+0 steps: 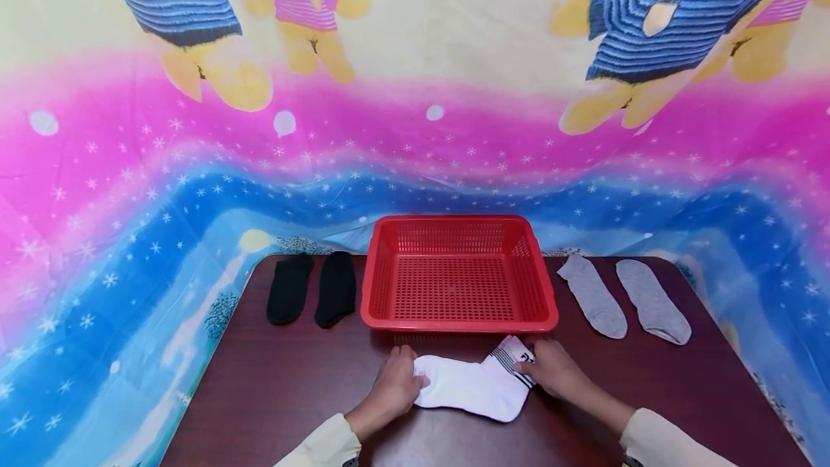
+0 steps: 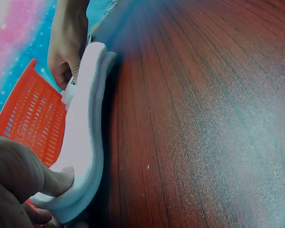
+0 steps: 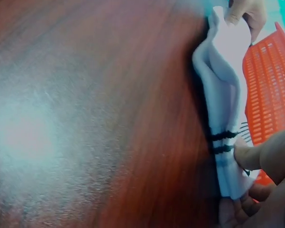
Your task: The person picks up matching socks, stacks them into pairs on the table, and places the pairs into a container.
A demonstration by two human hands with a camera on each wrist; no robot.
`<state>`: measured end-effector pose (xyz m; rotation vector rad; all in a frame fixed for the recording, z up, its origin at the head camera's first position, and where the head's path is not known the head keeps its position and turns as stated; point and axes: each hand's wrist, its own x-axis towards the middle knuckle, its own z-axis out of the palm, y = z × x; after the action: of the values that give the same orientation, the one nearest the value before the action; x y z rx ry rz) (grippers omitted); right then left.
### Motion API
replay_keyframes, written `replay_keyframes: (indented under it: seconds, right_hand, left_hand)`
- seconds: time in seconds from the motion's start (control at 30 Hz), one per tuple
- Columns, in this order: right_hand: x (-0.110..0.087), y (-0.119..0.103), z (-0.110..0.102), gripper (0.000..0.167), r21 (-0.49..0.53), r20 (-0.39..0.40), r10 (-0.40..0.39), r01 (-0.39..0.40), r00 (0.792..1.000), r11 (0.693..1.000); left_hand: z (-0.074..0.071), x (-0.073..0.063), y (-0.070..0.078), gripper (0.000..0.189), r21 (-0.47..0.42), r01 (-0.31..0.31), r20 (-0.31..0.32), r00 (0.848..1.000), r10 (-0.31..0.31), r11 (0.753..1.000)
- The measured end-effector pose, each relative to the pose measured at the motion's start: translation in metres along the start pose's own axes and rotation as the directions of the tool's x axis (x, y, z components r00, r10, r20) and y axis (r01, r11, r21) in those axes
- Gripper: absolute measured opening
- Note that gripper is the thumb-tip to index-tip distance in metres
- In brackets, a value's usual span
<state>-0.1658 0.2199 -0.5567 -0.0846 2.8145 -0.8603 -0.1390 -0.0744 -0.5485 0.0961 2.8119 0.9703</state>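
A pair of white socks [image 1: 470, 384], one laid over the other, is held just above or on the table in front of the basket; the two layers show in the left wrist view. My left hand [image 1: 397, 380] pinches the toe end, thumb on top, as the thumb [image 2: 59, 182] in the left wrist view shows. At the cuff, which has black stripes and dark lettering, my right hand [image 1: 554, 368] grips with the thumb [image 3: 249, 156] on the upper face. The fingers beneath the socks are partly hidden.
A red plastic basket [image 1: 459, 326] stands behind the socks on the dark wooden table [image 1: 292, 395]. Two black socks [image 1: 289, 290] lie apart at its left, two grey socks [image 1: 653, 301] at its right. A patterned cloth [image 1: 428, 128] hangs behind the table.
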Motion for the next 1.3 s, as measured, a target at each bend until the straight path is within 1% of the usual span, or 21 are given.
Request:
replay_keyframes:
  seconds: [0.13, 0.23, 0.33, 0.4, 0.5, 0.57, 0.6, 0.63, 0.7, 0.77, 0.8, 0.83, 0.9, 0.93, 1.0, 1.1, 1.13, 1.17, 1.2, 1.23, 1.3]
  right_hand:
    - [0.002, -0.004, -0.003, 0.062, -0.009, 0.051, 0.042, -0.041, 0.998, 0.999]
    - [0.004, -0.005, -0.003, 0.062, -0.028, 0.057, 0.043, -0.042, 0.997, 0.999]
    - [0.002, -0.005, -0.003, 0.063, -0.033, 0.042, 0.027, -0.026, 0.999, 0.999]
    - [0.000, -0.004, -0.003, 0.059, -0.025, 0.051, 0.045, -0.044, 0.998, 0.999]
    - [-0.002, -0.003, -0.003, 0.047, -0.012, 0.079, 0.093, -0.093, 0.993, 0.996]
    - [-0.003, -0.003, -0.003, 0.037, -0.013, 0.104, 0.120, -0.120, 0.987, 0.993]
    - [-0.003, -0.003, -0.004, 0.034, -0.023, 0.110, 0.121, -0.120, 0.986, 0.993]
    - [-0.003, -0.003, -0.004, 0.031, -0.036, 0.113, 0.122, -0.118, 0.986, 0.992]
    - [-0.002, -0.002, -0.005, 0.030, -0.071, 0.120, 0.102, -0.094, 0.988, 0.993]
    - [-0.003, -0.001, -0.007, 0.033, -0.095, 0.129, 0.088, -0.076, 0.988, 0.993]
    - [-0.004, -0.001, -0.007, 0.037, -0.103, 0.134, 0.074, -0.060, 0.988, 0.993]
    - [-0.005, 0.000, -0.008, 0.039, -0.100, 0.137, 0.065, -0.051, 0.988, 0.994]
    - [-0.008, 0.000, -0.009, 0.040, -0.074, 0.139, 0.045, -0.035, 0.989, 0.997]
    - [-0.010, 0.001, -0.009, 0.039, -0.049, 0.138, 0.034, -0.027, 0.990, 0.998]
    - [-0.015, 0.001, -0.011, 0.037, 0.020, 0.138, 0.026, -0.029, 0.990, 0.999]
    - [-0.024, 0.002, -0.014, 0.043, 0.127, 0.141, 0.018, -0.036, 0.990, 0.991]
    - [-0.027, 0.003, -0.015, 0.045, 0.157, 0.143, 0.024, -0.046, 0.989, 0.987]
    - [-0.029, 0.003, -0.016, 0.047, 0.187, 0.146, 0.031, -0.058, 0.989, 0.981]
    - [-0.032, 0.004, -0.017, 0.048, 0.211, 0.146, 0.036, -0.067, 0.989, 0.975]
    - [-0.034, 0.005, -0.019, 0.047, 0.238, 0.151, 0.037, -0.073, 0.988, 0.968]
    - [-0.037, 0.006, -0.021, 0.043, 0.294, 0.162, 0.054, -0.100, 0.985, 0.950]
  left_hand:
    - [-0.002, 0.000, -0.003, 0.027, -0.002, -0.038, 0.015, 0.999, 0.038, 0.999]
    - [-0.003, 0.000, -0.006, 0.023, -0.010, -0.063, 0.023, 0.998, 0.063, 0.998]
    - [-0.002, -0.001, -0.008, 0.023, -0.034, -0.082, 0.021, 0.996, 0.083, 0.996]
    - [-0.002, -0.002, -0.010, 0.023, -0.060, -0.104, 0.015, 0.994, 0.105, 0.993]
    - [-0.002, -0.002, -0.013, 0.023, -0.146, -0.109, 0.019, 0.993, 0.113, 0.983]
    - [-0.004, -0.002, -0.016, 0.023, -0.242, -0.077, 0.044, 0.995, 0.091, 0.967]
    - [-0.005, -0.002, -0.017, 0.023, -0.312, -0.050, 0.067, 0.995, 0.075, 0.949]
    - [-0.006, -0.002, -0.018, 0.022, -0.382, -0.014, 0.093, 0.994, 0.054, 0.924]
    - [-0.009, -0.001, -0.020, 0.020, -0.509, 0.066, 0.162, 0.987, 0.021, 0.858]
    - [-0.011, -0.001, -0.022, 0.018, -0.617, 0.152, 0.240, 0.971, 0.001, 0.772]
    - [-0.013, 0.000, -0.023, 0.018, -0.649, 0.182, 0.275, 0.961, 0.005, 0.739]
    - [-0.014, 0.000, -0.025, 0.018, -0.667, 0.205, 0.303, 0.953, 0.009, 0.716]
    - [-0.015, -0.001, -0.028, 0.018, -0.697, 0.239, 0.345, 0.938, 0.024, 0.676]
    - [-0.015, -0.001, -0.030, 0.019, -0.713, 0.245, 0.357, 0.933, 0.039, 0.657]
    - [-0.016, -0.001, -0.034, 0.022, -0.752, 0.250, 0.365, 0.928, 0.069, 0.610]
    - [-0.016, -0.002, -0.038, 0.032, -0.811, 0.261, 0.371, 0.922, 0.115, 0.523]
    - [-0.017, -0.002, -0.039, 0.036, -0.825, 0.265, 0.373, 0.919, 0.129, 0.499]
    - [-0.018, -0.002, -0.040, 0.039, -0.836, 0.266, 0.373, 0.917, 0.141, 0.480]
    - [-0.019, -0.003, -0.041, 0.041, -0.842, 0.265, 0.373, 0.915, 0.152, 0.469]
    - [-0.020, -0.003, -0.041, 0.043, -0.846, 0.265, 0.373, 0.914, 0.161, 0.462]
    - [-0.023, -0.004, -0.042, 0.046, -0.849, 0.264, 0.377, 0.910, 0.173, 0.458]
